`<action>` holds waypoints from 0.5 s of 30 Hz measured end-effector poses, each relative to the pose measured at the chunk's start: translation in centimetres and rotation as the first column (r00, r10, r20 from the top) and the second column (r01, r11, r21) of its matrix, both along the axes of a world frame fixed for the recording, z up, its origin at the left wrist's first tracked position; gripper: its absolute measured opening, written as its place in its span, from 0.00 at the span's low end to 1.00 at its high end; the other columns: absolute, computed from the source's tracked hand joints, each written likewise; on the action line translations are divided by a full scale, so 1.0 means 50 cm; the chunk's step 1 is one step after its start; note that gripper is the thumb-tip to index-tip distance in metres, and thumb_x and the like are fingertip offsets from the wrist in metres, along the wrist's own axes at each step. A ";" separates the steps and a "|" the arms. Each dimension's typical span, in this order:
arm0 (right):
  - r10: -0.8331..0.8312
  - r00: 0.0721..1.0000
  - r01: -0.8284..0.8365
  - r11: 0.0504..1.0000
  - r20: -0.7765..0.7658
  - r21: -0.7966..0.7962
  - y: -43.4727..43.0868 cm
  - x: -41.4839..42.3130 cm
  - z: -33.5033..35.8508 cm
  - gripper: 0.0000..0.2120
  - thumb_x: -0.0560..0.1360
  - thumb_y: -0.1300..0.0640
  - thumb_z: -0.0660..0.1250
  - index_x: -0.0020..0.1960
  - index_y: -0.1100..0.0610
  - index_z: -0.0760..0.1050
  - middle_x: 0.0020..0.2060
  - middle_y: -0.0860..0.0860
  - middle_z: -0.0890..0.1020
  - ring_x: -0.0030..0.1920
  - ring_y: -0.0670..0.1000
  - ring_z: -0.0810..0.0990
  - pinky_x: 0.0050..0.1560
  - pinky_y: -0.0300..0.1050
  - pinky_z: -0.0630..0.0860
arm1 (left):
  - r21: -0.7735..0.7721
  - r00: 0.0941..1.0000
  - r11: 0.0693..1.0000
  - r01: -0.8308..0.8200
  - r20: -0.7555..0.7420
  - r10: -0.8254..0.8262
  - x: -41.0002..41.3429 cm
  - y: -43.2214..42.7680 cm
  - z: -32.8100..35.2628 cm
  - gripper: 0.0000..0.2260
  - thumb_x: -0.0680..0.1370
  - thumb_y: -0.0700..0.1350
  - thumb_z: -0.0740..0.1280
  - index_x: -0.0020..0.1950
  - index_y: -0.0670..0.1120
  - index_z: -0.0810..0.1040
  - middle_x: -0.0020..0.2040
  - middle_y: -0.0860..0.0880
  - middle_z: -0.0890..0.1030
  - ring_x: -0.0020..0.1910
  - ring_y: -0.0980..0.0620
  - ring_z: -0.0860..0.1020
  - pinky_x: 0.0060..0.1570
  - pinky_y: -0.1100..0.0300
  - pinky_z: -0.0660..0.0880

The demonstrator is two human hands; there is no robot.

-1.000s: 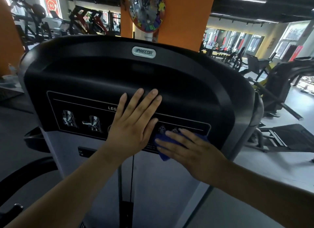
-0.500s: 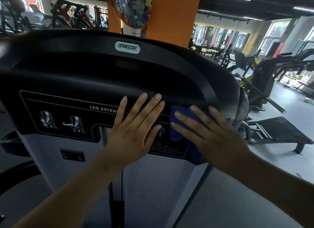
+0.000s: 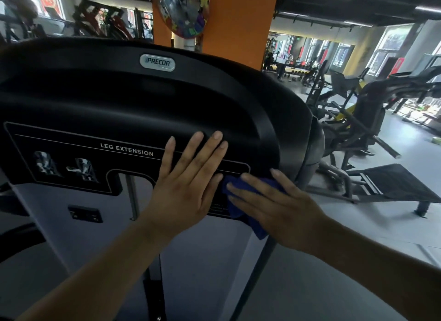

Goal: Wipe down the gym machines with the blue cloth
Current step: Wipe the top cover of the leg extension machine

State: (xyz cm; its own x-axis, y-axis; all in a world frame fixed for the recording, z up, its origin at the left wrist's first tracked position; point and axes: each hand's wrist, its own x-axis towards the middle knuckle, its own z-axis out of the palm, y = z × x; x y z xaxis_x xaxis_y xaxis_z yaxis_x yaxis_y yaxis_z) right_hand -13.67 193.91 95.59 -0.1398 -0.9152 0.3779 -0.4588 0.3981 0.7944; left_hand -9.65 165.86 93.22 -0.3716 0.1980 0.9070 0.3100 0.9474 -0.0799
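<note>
A black and grey leg extension machine (image 3: 124,101) fills the left and middle of the head view, with a Precor badge at its top and a "LEG EXTENSION" label panel. My left hand (image 3: 188,187) rests flat on that panel, fingers straight and spread. Just to its right, my right hand (image 3: 279,208) presses the blue cloth (image 3: 241,201) flat against the panel's lower right corner. Most of the cloth is hidden under the hand; one corner hangs below the panel's edge.
An orange pillar (image 3: 238,22) with a round decorated mirror stands behind the machine. Black and yellow gym machines (image 3: 362,120) and a black footplate (image 3: 393,184) occupy the grey floor to the right. More equipment stands at the far left back.
My right hand has slid the blue cloth down from the panel's upper right to its lower right corner. My left hand stays flat on the panel.
</note>
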 end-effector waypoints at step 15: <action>0.278 0.958 -0.245 0.921 0.069 -0.302 0.081 -0.083 0.030 0.33 0.85 0.59 0.65 0.87 0.47 0.59 0.87 0.48 0.58 0.87 0.57 0.56 0.86 0.64 0.50 | 0.062 0.986 0.990 -0.130 0.110 0.123 0.023 0.110 0.004 0.26 0.91 0.50 0.58 0.88 0.45 0.60 0.89 0.46 0.59 0.89 0.42 0.54 0.85 0.35 0.50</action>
State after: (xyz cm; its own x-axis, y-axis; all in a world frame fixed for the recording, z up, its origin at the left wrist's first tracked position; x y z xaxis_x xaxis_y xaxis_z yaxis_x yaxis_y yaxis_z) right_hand -17.81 197.97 97.10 0.0348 -0.7791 0.6259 -0.6542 0.4557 0.6037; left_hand -8.52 171.36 93.40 -0.4844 0.0821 0.8710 0.1906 0.9816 0.0135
